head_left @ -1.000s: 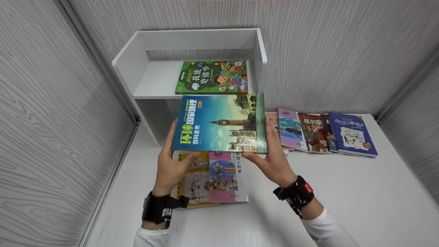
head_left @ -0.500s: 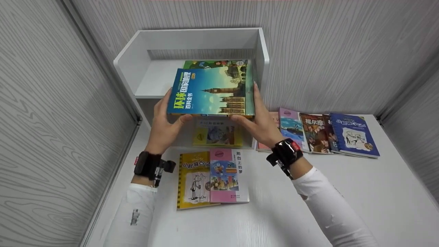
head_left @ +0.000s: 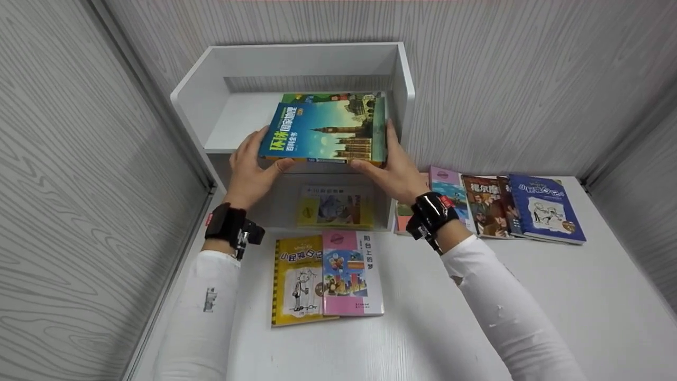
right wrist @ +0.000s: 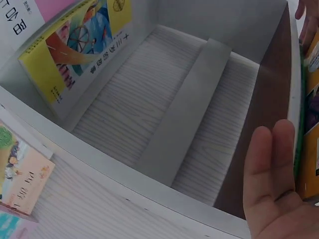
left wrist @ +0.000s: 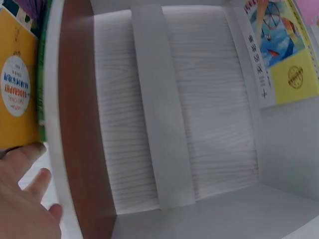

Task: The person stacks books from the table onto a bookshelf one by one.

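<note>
Both hands hold a thick book with a blue clock-tower cover (head_left: 328,135) at the upper board of a white shelf (head_left: 304,61). My left hand (head_left: 249,174) grips its left side, thumb at the near edge. On the opposite side my right hand (head_left: 399,177) grips it the same way. The book overlaps a green book (head_left: 293,98), of which the far strip shows. In the left wrist view the held book's orange face (left wrist: 17,119) lies against the green book (left wrist: 42,99), right at the board's edge. Two right-hand fingers (right wrist: 269,164) extend beside the board in the right wrist view.
A yellow-edged book (head_left: 336,209) lies in the lower compartment. In front, a yellow comic diary (head_left: 296,286) sits partly under a pink-and-white book (head_left: 346,275). Right of the shelf, a purple book (head_left: 447,182), a brown book (head_left: 484,211) and a blue book (head_left: 547,206) lie overlapping.
Both hands have carried the blue-covered book forward, from in front of the shelf to over the upper board. It now covers most of the green book, and the lower compartment has come into view.
</note>
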Available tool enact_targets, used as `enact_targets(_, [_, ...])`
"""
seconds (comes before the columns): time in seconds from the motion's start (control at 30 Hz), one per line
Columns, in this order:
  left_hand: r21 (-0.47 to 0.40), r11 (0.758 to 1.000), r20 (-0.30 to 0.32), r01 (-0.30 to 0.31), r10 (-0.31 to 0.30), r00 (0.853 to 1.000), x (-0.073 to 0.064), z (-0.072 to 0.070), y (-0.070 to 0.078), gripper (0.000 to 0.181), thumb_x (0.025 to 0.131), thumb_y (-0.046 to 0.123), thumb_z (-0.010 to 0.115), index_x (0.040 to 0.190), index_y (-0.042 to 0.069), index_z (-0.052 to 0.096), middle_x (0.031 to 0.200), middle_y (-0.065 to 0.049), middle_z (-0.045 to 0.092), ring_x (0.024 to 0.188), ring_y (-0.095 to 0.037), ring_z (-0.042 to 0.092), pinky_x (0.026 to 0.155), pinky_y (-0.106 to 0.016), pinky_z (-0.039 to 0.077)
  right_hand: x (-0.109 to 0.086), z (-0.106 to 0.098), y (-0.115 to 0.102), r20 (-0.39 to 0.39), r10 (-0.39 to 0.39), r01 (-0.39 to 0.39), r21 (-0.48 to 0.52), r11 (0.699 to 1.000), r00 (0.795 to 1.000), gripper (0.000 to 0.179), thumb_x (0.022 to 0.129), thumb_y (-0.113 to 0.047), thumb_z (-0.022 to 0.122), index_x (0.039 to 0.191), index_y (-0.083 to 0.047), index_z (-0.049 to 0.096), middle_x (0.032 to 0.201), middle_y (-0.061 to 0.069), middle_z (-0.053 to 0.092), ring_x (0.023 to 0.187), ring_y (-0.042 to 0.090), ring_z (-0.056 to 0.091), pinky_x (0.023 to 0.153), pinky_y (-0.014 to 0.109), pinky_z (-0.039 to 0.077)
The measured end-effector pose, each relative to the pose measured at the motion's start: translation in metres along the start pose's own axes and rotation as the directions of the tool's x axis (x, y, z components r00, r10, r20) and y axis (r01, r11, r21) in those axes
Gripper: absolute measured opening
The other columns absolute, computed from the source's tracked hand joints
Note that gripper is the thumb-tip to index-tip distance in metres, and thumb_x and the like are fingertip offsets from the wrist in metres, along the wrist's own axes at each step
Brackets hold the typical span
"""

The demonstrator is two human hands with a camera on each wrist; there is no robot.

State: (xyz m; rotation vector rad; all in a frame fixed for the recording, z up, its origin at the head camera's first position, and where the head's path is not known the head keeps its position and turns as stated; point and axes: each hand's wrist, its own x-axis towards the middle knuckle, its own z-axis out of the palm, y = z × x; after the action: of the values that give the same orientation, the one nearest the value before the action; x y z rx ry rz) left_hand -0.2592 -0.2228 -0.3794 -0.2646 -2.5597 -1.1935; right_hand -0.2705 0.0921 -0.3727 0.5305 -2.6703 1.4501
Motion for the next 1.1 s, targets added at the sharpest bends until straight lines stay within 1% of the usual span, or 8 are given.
enact_targets(0.23, [0.102,0.994,0.012,0.037,-0.039,0.999,0.001,0.002,0.0,0.102,0.086,0.065,0.065,0.165,0.01,0.029,0.17,-0.019,0.024,0.158,-0.038,0.015,0.125,-0.055,0.003,0.003,0.002,0.01,0.005,-0.029,0.029,-0.007,1.0,1.0,0.114,0.094,-0.065,0.066,0.168,-0.017,-0.006,0.175,0.007,0.005,0.159,0.027,0.014,0.127,0.05,0.018])
enact_targets(0.43, [0.158,0.986,0.036,0.05,-0.056,0.998,0.003,0.0,0.0,0.094,0.095,0.059,0.064,0.165,0.009,0.027,0.17,-0.018,0.025,0.157,-0.038,0.019,0.126,-0.054,0.007,0.001,-0.004,0.012,0.035,-0.03,0.035,-0.156,0.987,0.999,0.104,0.1,-0.068,0.052,0.167,-0.014,-0.005,0.174,0.011,0.009,0.159,0.03,0.016,0.127,0.049,0.02])
enact_targets(0.57, [0.182,0.983,0.054,0.025,-0.035,0.998,0.002,-0.003,0.0,0.086,0.1,0.051,0.063,0.165,0.008,0.027,0.169,-0.017,0.028,0.158,-0.033,0.02,0.126,-0.052,0.007,0.001,-0.004,0.014,0.017,-0.066,0.068,-0.241,0.968,0.998,0.095,0.104,-0.066,0.045,0.168,-0.012,0.0,0.172,0.015,0.016,0.157,0.033,0.022,0.126,0.05,0.022])
enact_targets(0.7, [0.227,0.974,0.059,-0.001,-0.012,0.998,0.002,-0.006,0.0,0.078,0.105,0.045,0.058,0.165,0.007,0.028,0.167,-0.018,0.031,0.157,-0.032,0.025,0.126,-0.051,0.01,0.001,-0.003,0.015,-0.002,-0.088,0.085,-0.257,0.963,0.996,0.084,0.109,-0.057,0.042,0.167,-0.009,0.004,0.171,0.016,0.019,0.156,0.034,0.025,0.126,0.049,0.023])
enact_targets(0.93, [0.295,0.956,0.021,-0.001,-0.005,1.0,0.005,-0.005,0.002,0.06,0.11,0.032,0.051,0.163,0.009,0.034,0.163,-0.019,0.038,0.153,-0.032,0.035,0.125,-0.05,0.018,0.005,-0.003,0.014,-0.026,-0.104,0.093,-0.28,0.956,0.994,0.068,0.114,-0.041,0.035,0.167,-0.008,0.009,0.168,0.018,0.029,0.151,0.036,0.035,0.124,0.049,0.029])
enact_targets(0.97, [0.298,0.955,0.012,0.004,-0.008,1.0,0.006,-0.005,0.003,0.059,0.111,0.03,0.051,0.163,0.009,0.035,0.162,-0.018,0.04,0.152,-0.032,0.036,0.125,-0.05,0.019,0.005,-0.003,0.014,-0.034,-0.113,0.098,-0.29,0.952,0.993,0.066,0.114,-0.04,0.035,0.167,-0.008,0.009,0.164,0.021,0.036,0.147,0.037,0.041,0.122,0.049,0.032])
enact_targets(1.03, [0.306,0.952,-0.011,0.016,-0.013,1.0,0.007,-0.004,0.005,0.056,0.111,0.028,0.051,0.162,0.009,0.037,0.158,-0.018,0.046,0.148,-0.033,0.043,0.125,-0.049,0.02,0.006,-0.002,0.014,-0.049,-0.125,0.104,-0.305,0.947,0.991,0.064,0.115,-0.037,0.034,0.167,-0.01,0.01,0.162,0.021,0.04,0.144,0.038,0.046,0.12,0.05,0.035])
enact_targets(1.1, [0.318,0.948,-0.037,0.027,-0.016,0.999,0.008,-0.002,0.007,0.054,0.11,0.028,0.052,0.16,0.009,0.041,0.146,-0.02,0.059,0.139,-0.035,0.054,0.124,-0.049,0.023,0.006,-0.002,0.015,-0.062,-0.135,0.108,-0.321,0.941,0.989,0.061,0.115,-0.035,0.034,0.167,-0.011,0.013,0.158,0.021,0.046,0.14,0.038,0.05,0.118,0.051,0.038])
